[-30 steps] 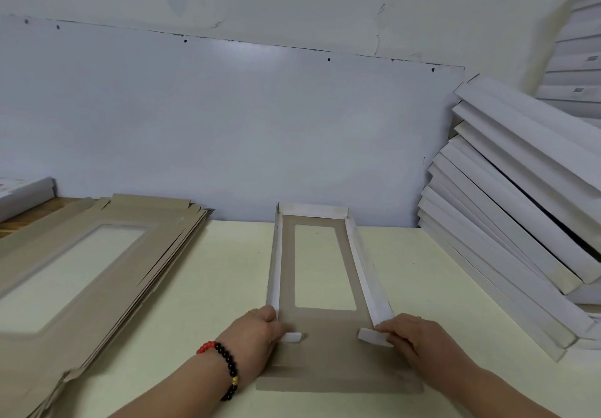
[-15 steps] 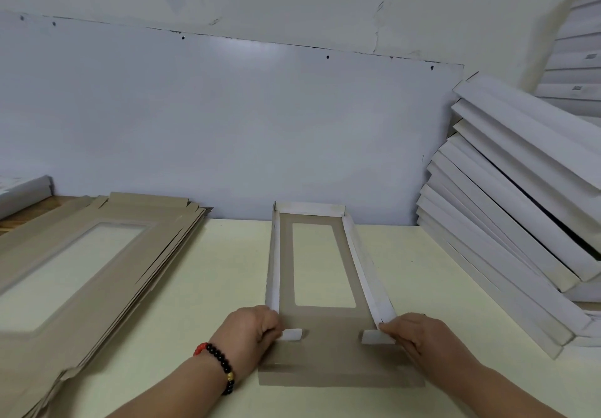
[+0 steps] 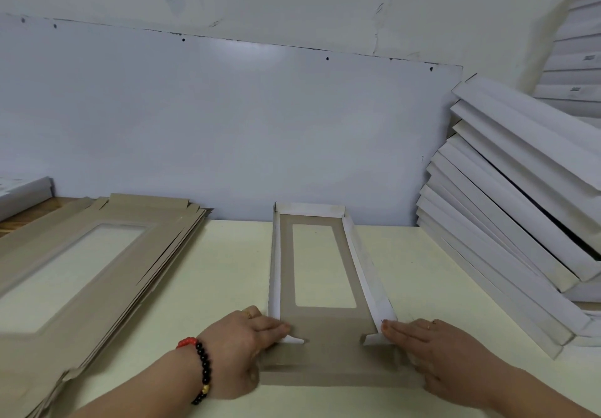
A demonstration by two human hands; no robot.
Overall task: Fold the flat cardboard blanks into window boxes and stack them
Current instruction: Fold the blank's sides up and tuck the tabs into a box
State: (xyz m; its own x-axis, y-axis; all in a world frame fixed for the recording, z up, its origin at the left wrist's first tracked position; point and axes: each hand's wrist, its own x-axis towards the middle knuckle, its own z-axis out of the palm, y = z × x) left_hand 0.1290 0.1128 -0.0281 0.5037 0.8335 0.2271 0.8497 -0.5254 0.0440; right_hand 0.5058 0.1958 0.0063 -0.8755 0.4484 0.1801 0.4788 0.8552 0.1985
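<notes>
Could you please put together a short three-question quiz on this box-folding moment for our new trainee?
1. True or false: the far end wall of the half-folded box already stands up.
2. Which lies on the table's left side? A) stack of flat blanks B) pile of finished white boxes C) a tape roll
3. Fill in: the left hand and right hand each press a small white corner ____ inward at the near end.

Key: 1 true; 2 A; 3 tab. The near end flap still lies flat on the table.
</notes>
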